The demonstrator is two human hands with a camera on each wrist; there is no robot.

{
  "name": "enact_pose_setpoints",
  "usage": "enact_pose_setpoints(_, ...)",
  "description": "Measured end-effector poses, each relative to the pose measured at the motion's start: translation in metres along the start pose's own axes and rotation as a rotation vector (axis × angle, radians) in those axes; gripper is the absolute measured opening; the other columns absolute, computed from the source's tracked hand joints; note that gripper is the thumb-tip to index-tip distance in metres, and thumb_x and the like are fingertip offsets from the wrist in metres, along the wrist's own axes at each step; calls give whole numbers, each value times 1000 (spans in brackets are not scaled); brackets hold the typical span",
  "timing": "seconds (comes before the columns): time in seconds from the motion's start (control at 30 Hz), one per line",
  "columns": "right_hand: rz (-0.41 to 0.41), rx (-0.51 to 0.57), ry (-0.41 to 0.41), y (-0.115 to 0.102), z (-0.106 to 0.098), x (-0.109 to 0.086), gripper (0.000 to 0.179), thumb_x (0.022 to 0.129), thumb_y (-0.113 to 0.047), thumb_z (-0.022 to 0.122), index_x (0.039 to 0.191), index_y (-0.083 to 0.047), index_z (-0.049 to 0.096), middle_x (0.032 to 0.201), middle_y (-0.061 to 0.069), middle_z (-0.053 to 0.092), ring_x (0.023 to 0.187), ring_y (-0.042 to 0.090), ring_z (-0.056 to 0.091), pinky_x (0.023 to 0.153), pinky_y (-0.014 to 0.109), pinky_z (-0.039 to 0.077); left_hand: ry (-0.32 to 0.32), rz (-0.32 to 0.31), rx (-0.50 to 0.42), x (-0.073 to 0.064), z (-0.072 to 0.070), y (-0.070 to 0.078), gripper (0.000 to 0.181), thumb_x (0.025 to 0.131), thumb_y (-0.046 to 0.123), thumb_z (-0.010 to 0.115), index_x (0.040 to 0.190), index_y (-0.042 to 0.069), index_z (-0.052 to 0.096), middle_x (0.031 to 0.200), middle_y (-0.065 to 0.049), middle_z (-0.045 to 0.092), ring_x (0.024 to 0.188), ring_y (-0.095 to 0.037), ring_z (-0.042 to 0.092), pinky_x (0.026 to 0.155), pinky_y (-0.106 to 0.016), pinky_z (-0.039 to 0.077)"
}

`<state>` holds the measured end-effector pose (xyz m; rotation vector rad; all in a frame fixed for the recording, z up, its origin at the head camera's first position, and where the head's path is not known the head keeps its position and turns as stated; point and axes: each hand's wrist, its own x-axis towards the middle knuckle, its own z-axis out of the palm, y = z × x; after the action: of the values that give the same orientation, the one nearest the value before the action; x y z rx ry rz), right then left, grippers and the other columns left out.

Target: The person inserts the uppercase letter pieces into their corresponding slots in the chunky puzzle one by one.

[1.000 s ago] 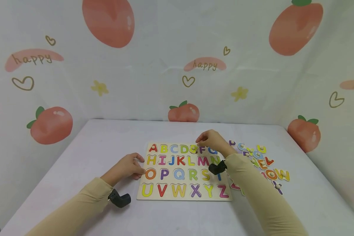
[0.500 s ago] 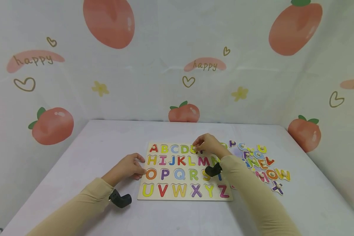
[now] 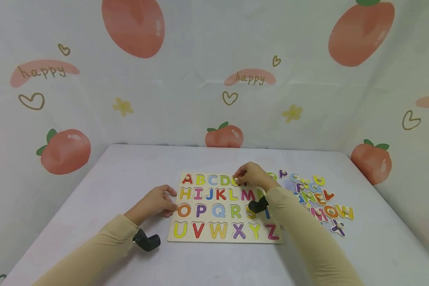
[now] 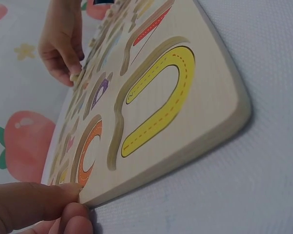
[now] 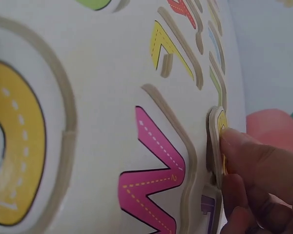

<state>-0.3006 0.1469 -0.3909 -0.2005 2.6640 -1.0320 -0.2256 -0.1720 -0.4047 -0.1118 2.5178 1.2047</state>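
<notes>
A wooden alphabet board (image 3: 207, 241) lies on the white table, with rows of coloured letter recesses. My right hand (image 3: 252, 174) pinches a yellow letter puzzle piece (image 5: 219, 122) at the top row, between the D and the F. In the right wrist view the piece stands edge-on over its recess; its letter is unreadable there. My left hand (image 3: 156, 202) rests at the board's left edge, near the H and the O. In the left wrist view its fingertips (image 4: 71, 192) touch the rim beside the orange O. A red A piece (image 3: 187, 179) with a knob sits in the first recess.
Several loose knobbed letter pieces lie in a cluster right of the board, among them an orange O (image 3: 330, 211), a yellow W (image 3: 344, 212) and a purple X (image 3: 337, 227). A patterned backdrop (image 3: 186, 99) rises behind the table.
My right hand has moved left and slightly down over the top row with the yellow piece, then stayed nearly still. My left hand keeps its place at the board's edge.
</notes>
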Motion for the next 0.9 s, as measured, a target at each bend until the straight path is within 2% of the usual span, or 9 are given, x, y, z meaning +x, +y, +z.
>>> enact_pose_setpoints(0.4,-34,-47,16,-13,-5,0,14,84,-23,76,87,-10,70,80,1,67,72,17,55,63,25,44,-16,-2,0,-1,-1,2,46,78,5,77,116,1,52,74,-7,62,58,-13,59,55,-23,54)
enact_pose_setpoints(0.67,-60,-35,34,-37,9,7,19,82,-26,78,86,-12,66,83,2,63,76,17,54,60,30,48,-14,-2,3,0,-2,1,46,78,6,77,116,1,52,74,-7,63,58,-14,59,56,-23,54)
enact_pose_setpoints(0.9,-91,-11,10,-61,28,7,19,82,-21,78,86,-10,63,84,2,62,80,16,54,70,26,46,-20,6,-5,0,-2,1,45,78,5,77,115,1,52,73,-7,62,57,-13,58,55,-23,54)
